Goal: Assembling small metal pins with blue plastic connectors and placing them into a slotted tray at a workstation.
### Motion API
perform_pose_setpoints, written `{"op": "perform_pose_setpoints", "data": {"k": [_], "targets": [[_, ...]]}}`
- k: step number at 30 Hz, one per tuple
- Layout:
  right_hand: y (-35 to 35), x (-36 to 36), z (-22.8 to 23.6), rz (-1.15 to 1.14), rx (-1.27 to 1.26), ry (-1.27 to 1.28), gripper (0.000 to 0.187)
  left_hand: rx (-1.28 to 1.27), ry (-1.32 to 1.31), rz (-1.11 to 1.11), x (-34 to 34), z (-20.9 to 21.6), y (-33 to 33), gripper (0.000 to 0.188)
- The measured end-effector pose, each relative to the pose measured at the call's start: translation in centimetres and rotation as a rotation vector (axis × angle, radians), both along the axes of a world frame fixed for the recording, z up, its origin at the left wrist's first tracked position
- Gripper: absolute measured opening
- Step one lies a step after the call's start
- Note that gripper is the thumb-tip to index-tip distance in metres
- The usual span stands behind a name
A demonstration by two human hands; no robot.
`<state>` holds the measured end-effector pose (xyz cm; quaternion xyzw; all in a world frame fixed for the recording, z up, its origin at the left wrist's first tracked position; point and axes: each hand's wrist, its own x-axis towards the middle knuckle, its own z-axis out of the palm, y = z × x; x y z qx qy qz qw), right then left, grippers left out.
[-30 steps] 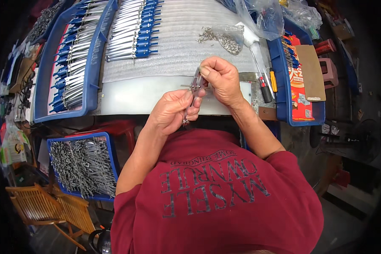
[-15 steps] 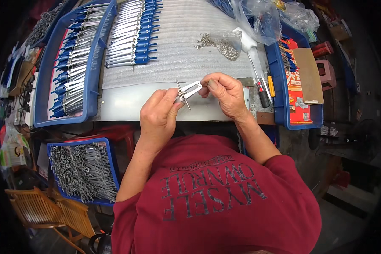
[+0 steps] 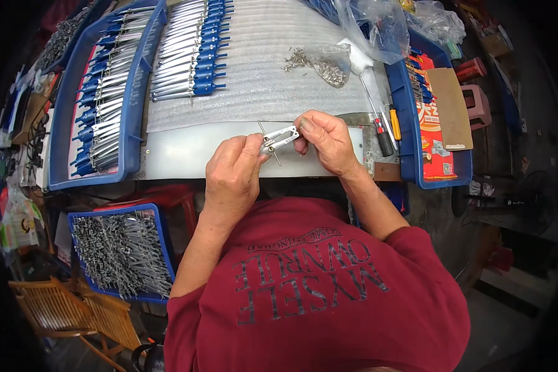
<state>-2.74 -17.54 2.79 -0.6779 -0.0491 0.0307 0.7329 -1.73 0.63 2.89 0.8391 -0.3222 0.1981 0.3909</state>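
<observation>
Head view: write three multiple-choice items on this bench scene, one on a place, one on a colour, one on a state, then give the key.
1. Where does the loose pile of small metal parts lie?
A. on the ribbed foam sheet
B. inside the tray on the stool
C. on the wooden chair

2. What colour are the handles of the finished tools laid in rows?
A. red
B. blue
C. green

3. How is the small metal piece held?
A. by the left hand alone
B. lying free on the bench
C. between both hands

Key: 1 A, the pile sits on the foam, far from the hands; 2 B, every row shows blue grips; 3 C, the left hand and right hand each pinch one end.
</observation>
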Motion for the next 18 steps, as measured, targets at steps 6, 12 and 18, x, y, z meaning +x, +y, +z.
{"op": "perform_pose_setpoints", "data": {"k": [6, 12, 18], "targets": [[0.01, -0.09, -0.28, 0.004, 0.059, 0.034, 0.026, 0.019, -0.009, -0.01, 0.04, 0.05, -0.05, 0.027], [0.18, -0.1, -0.16, 0.036, 0.052, 0.057, 0.024, 0.031, 0.012, -0.008, -0.03, 0.05, -0.07, 0.026], [0.45, -0.16, 0.12, 0.028, 0.036, 0.125, 0.019, 0.038, 0.038, -0.012, -0.05, 0.01, -0.12, 0.024]]}}
